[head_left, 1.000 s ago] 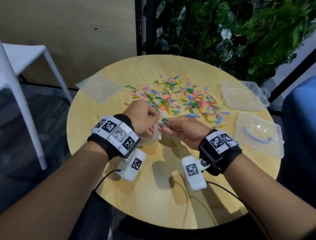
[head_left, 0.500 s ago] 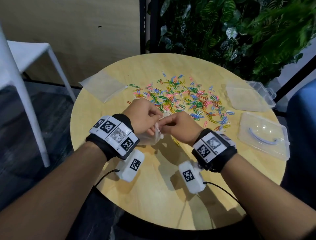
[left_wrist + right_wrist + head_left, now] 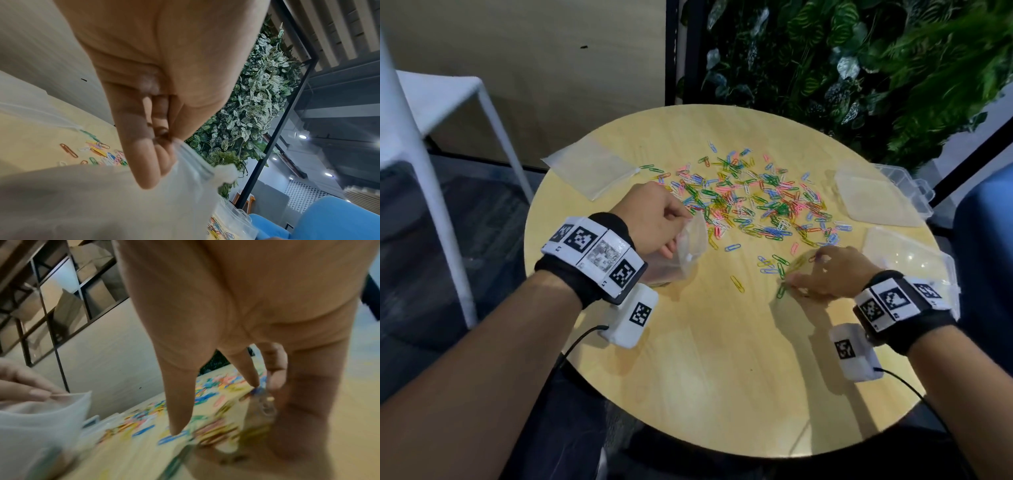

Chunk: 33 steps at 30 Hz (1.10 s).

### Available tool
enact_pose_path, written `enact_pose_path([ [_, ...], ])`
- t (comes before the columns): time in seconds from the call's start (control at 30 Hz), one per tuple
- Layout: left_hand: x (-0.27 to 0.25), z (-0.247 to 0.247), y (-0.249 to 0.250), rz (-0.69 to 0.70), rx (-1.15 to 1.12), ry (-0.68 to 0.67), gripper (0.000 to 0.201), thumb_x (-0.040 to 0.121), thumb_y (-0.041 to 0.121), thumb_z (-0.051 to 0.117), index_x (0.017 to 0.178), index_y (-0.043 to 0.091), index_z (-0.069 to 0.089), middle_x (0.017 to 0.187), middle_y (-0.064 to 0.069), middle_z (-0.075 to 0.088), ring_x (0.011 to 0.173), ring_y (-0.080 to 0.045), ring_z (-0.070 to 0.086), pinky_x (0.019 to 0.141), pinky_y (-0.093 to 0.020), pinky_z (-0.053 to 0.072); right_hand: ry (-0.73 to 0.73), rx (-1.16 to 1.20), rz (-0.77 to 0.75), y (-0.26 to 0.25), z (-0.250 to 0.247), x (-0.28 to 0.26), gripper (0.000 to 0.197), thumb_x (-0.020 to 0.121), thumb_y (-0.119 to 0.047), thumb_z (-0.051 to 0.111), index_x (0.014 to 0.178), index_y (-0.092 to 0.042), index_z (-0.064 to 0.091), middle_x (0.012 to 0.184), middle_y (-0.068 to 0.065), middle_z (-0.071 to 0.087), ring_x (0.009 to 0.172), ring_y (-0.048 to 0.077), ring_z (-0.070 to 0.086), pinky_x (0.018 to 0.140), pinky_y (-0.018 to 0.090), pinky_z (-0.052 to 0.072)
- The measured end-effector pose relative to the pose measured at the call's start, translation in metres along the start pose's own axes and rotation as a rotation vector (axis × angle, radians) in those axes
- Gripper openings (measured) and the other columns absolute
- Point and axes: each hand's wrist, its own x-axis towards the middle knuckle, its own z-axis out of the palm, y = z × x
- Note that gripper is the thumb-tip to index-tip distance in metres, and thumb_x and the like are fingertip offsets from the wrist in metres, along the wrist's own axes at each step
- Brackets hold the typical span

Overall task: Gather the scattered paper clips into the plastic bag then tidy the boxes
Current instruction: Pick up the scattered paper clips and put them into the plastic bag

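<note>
Colourful paper clips lie scattered over the middle of the round wooden table. My left hand pinches the rim of a clear plastic bag, which hangs open at the pile's near-left edge; in the left wrist view thumb and fingers pinch the bag. My right hand is at the pile's near-right edge, fingers spread downward on loose clips. In the blurred right wrist view its fingertips touch clips on the table, and nothing is clearly pinched.
A second flat plastic bag lies at the table's far left. Two clear plastic boxes sit along the right edge, close to my right wrist. A white chair stands on the left, a blue seat on the right, and plants behind.
My right hand has left the bag's mouth and swung right, down onto the clips near the boxes. The left hand keeps hold of the bag, whose mouth now faces the pile.
</note>
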Motion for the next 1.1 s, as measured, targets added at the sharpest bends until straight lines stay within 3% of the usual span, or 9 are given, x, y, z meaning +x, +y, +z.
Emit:
enact_pose_path([
  [0.13,0.001,-0.001,-0.001,-0.004,-0.004,-0.016,0.020,0.096,0.003,0.054,0.107,0.005,0.071,0.079,-0.023,0.073,0.057,-0.025,0.072,0.057,-0.030,0.061,-0.008,0.180,-0.126,-0.026,0.010,-0.003,0.100,0.049,-0.067,0.079,0.133,-0.021,0.048,0.123,0.009,0.051,0.102,0.023,0.054,0.083,0.030,0.045],
  [0.33,0.000,-0.007,-0.005,-0.024,-0.007,-0.018,0.020,0.097,0.004,0.055,0.107,0.007,0.072,0.067,-0.016,0.070,0.054,-0.023,0.070,0.062,-0.037,0.063,0.098,0.133,-0.185,-0.052,0.012,0.002,0.076,0.060,-0.051,0.083,0.124,-0.023,0.054,0.120,0.012,0.054,0.090,0.025,0.056,0.066,0.027,0.045],
  [0.47,-0.003,-0.015,-0.008,-0.025,-0.001,-0.003,0.019,0.097,0.005,0.056,0.107,0.007,0.071,0.067,-0.017,0.069,0.056,-0.026,0.069,0.065,-0.042,0.063,0.130,-0.030,-0.285,-0.055,0.016,-0.007,0.083,0.075,-0.057,0.069,0.145,-0.029,0.032,0.143,0.009,0.034,0.121,0.032,0.047,0.098,0.038,0.044],
  [0.53,-0.003,-0.018,-0.009,-0.026,0.005,-0.002,0.019,0.097,0.004,0.055,0.108,0.007,0.070,0.067,-0.017,0.068,0.056,-0.026,0.068,0.065,-0.043,0.063,0.130,-0.214,-0.337,-0.061,0.023,-0.015,0.061,0.089,-0.054,0.050,0.143,-0.031,0.032,0.149,0.007,0.031,0.124,0.036,0.041,0.101,0.041,0.039],
  [0.63,-0.003,-0.020,-0.009,-0.023,0.014,-0.002,0.020,0.097,0.005,0.055,0.110,0.007,0.070,0.068,-0.018,0.068,0.057,-0.028,0.069,0.066,-0.043,0.063,0.256,-0.350,-0.415,-0.074,0.030,-0.024,0.030,0.097,-0.028,0.039,0.122,-0.020,0.054,0.127,0.007,0.056,0.105,0.029,0.054,0.092,0.033,0.045],
  [0.77,-0.004,-0.018,-0.008,-0.017,0.031,-0.011,0.020,0.097,0.005,0.055,0.108,0.009,0.071,0.070,-0.019,0.070,0.060,-0.031,0.071,0.064,-0.040,0.063,0.267,-0.393,-0.359,-0.088,0.034,-0.027,0.028,0.093,-0.005,0.043,0.105,-0.009,0.068,0.104,0.009,0.066,0.097,0.025,0.061,0.082,0.030,0.050],
  [0.93,-0.007,-0.013,-0.008,-0.018,0.044,-0.038,0.019,0.096,0.006,0.055,0.105,0.011,0.072,0.068,-0.017,0.072,0.062,-0.034,0.073,0.064,-0.039,0.063,0.295,-0.157,-0.288,-0.084,0.025,-0.015,0.017,0.088,-0.014,0.058,0.090,-0.009,0.075,0.086,0.009,0.069,0.076,0.024,0.062,0.069,0.031,0.053],
  [1.03,-0.010,-0.008,-0.009,-0.014,0.049,-0.053,0.019,0.096,0.007,0.056,0.105,0.010,0.072,0.069,-0.017,0.072,0.062,-0.033,0.073,0.064,-0.041,0.063,0.260,0.145,-0.215,-0.062,0.008,-0.002,0.008,0.076,-0.014,0.071,0.075,-0.011,0.079,0.075,0.005,0.074,0.069,0.017,0.064,0.066,0.024,0.053],
  [1.1,-0.012,-0.006,-0.007,-0.011,0.046,-0.059,0.019,0.096,0.007,0.056,0.106,0.010,0.072,0.071,-0.017,0.073,0.061,-0.032,0.073,0.064,-0.040,0.063,0.149,0.464,-0.096,-0.041,-0.003,0.005,0.008,0.068,-0.019,0.081,0.072,-0.012,0.079,0.075,0.006,0.075,0.072,0.019,0.069,0.070,0.027,0.057],
])
